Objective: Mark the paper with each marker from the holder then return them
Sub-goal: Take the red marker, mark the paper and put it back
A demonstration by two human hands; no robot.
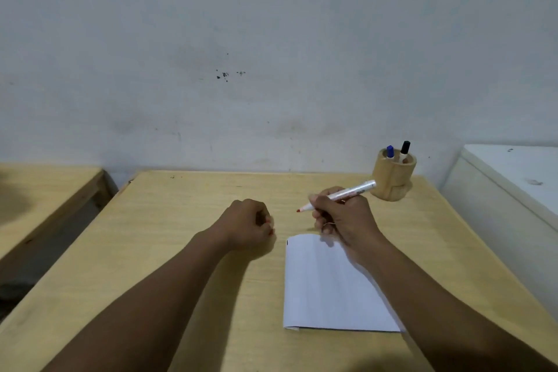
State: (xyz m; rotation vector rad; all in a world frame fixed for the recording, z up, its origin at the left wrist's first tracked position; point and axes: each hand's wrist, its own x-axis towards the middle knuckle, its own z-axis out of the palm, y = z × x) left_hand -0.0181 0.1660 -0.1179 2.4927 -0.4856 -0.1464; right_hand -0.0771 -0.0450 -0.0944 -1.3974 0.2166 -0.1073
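Right hand: the right hand [344, 217] grips a white marker [338, 196] in a writing hold, raised above the far edge of the paper.
Marker in hand: uncapped, red tip [298, 210] pointing left and slightly down, clear of the paper; the back end points toward the holder.
Left hand: the left hand [247, 223] is closed in a loose fist on the table [181, 235], left of the paper. A small red object [270, 231] shows at the fingertips; it is too small to identify.
Paper: a white sheet [329, 287] lies flat on the table under the right forearm. A small dark mark [287, 242] sits at its far left corner.
Holder: a wooden holder [392, 181] stands at the far right of the table, near the wall.
Holder contents: a marker with a blue cap [390, 151] and a marker with a black cap [405, 149], both upright.
Surroundings: a second wooden table [45, 196] to the left; a white cabinet [507, 190] to the right.
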